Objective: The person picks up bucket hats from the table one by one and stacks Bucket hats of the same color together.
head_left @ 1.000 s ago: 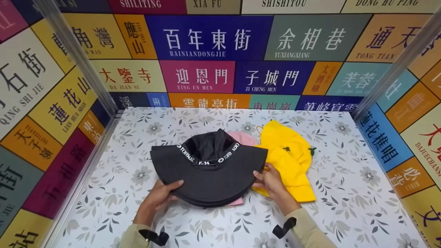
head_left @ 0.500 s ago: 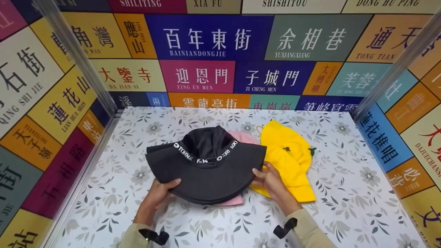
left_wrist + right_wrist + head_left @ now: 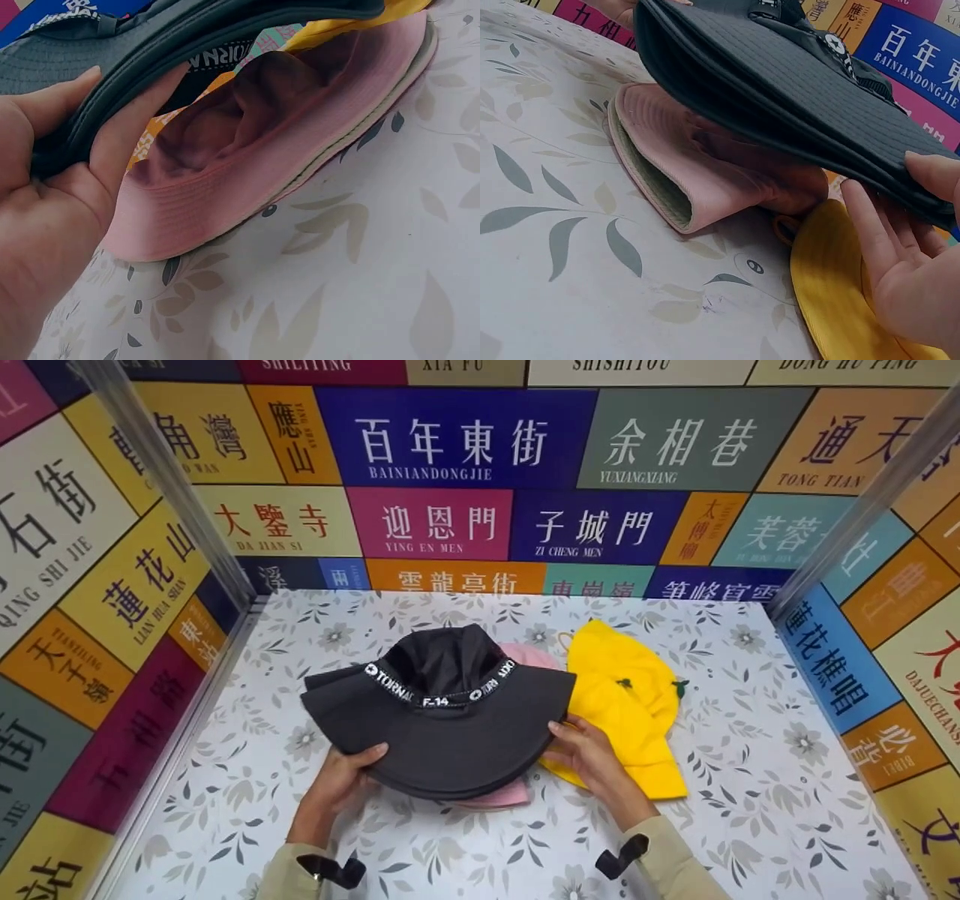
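Between both hands is a black bucket hat [image 3: 450, 750], its wide brim folded double toward me and a white-lettered band round the crown. My left hand [image 3: 337, 784] pinches the brim's left side, thumb on top and fingers underneath, as the left wrist view shows. On the opposite side my right hand [image 3: 592, 757] grips the brim the same way, thumb above. Under the raised black hat a pink bucket hat [image 3: 225, 180] lies on the table, mostly hidden from the head view. Close to my right hand lies a yellow hat [image 3: 622, 705] with small green ornaments.
The hats are on a white table [image 3: 225, 810] with a grey leaf and flower print. Colourful sign-patterned panels [image 3: 457, 442] stand at the back and both sides, with clear corner posts [image 3: 862, 487] between them.
Both hands still hold the black hat. It has shifted a little left and away from me, its crown rising more upright and its left end swinging outward.
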`<state>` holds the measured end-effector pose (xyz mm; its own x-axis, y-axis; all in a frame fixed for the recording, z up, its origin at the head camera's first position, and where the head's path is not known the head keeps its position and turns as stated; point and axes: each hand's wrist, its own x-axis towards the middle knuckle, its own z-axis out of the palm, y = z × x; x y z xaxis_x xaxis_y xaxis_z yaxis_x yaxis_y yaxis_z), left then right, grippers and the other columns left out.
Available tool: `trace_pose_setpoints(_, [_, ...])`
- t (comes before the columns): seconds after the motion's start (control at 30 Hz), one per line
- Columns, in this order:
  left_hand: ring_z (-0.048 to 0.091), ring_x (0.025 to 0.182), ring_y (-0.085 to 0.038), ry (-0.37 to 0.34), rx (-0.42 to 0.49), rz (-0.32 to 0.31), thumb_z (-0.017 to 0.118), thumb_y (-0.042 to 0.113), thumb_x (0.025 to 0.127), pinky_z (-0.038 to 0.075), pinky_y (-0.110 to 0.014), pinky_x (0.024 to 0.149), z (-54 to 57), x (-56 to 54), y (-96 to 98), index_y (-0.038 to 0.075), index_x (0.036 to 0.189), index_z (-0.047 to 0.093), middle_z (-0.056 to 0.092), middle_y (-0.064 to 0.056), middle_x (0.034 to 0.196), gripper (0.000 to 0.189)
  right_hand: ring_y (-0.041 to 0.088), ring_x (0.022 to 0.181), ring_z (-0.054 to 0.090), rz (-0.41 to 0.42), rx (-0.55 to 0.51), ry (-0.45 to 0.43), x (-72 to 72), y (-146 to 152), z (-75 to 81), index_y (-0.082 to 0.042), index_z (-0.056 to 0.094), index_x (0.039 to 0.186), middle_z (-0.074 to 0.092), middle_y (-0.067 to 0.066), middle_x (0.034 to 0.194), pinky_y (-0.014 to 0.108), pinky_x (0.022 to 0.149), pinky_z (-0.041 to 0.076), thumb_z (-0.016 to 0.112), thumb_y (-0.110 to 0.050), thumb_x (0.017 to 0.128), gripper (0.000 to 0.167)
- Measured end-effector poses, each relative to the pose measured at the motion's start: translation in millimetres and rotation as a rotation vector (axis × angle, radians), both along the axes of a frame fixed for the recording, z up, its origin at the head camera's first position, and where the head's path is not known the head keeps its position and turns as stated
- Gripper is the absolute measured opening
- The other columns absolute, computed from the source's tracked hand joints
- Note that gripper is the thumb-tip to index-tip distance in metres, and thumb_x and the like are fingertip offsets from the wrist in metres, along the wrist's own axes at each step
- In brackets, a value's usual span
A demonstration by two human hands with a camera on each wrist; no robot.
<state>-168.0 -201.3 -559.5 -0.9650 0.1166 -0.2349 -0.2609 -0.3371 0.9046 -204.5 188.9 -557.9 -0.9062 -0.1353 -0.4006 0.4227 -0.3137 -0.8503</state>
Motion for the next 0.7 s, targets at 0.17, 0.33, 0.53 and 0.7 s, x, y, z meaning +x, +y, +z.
trace_pose_setpoints(0.17, [0.056, 0.05, -0.009, -0.003, -0.025, 0.023, 0.067, 0.0, 0.091, 0.042, -0.023, 0.05, 2.6, 3.3, -3.2, 0.01, 0.097, 0.06, 0.064, 0.003, 0.065, 0.013, 0.018, 0.098, 0.072, -0.015, -0.009, -0.014, 0.0, 0.2, 1.1, -0.004, 0.049, 0.139, 0.072, 0.001, 0.111, 0.032, 0.084, 0.061, 0.07, -0.022, 0.095, 0.052])
trace_pose_setpoints(0.33, [0.051, 0.049, -0.008, 0.003, -0.012, 0.047, 0.063, -0.002, 0.092, 0.037, -0.023, 0.048, 4.8, 7.4, -6.2, 0.012, 0.096, 0.06, 0.062, 0.004, 0.063, 0.015, 0.019, 0.101, 0.071, -0.013, -0.029, -0.015, -1.1, 0.5, 3.4, -0.004, 0.05, 0.139, 0.073, 0.001, 0.112, 0.033, 0.088, 0.06, 0.071, -0.022, 0.095, 0.052])
trace_pose_setpoints(0.53, [0.068, 0.071, -0.01, 0.028, 0.037, 0.08, 0.06, -0.005, 0.092, 0.054, -0.024, 0.063, 8.7, 11.3, -10.4, 0.012, 0.111, 0.057, 0.07, 0.003, 0.085, 0.026, 0.018, 0.099, 0.072, -0.021, -0.043, 0.002, -2.4, 4.0, 6.0, -0.002, 0.048, 0.139, 0.073, 0.001, 0.108, 0.033, 0.087, 0.06, 0.066, -0.017, 0.098, 0.048])
trace_pose_setpoints(0.7, [0.07, 0.092, -0.012, 0.042, 0.109, 0.11, 0.057, -0.007, 0.092, 0.057, -0.026, 0.083, 10.9, 11.8, -17.5, 0.011, 0.12, 0.051, 0.069, 0.002, 0.103, 0.034, 0.017, 0.096, 0.073, -0.051, 0.007, 0.054, -1.3, 11.5, 7.7, 0.002, 0.047, 0.138, 0.071, 0.002, 0.106, 0.034, 0.086, 0.061, 0.069, -0.017, 0.096, 0.051])
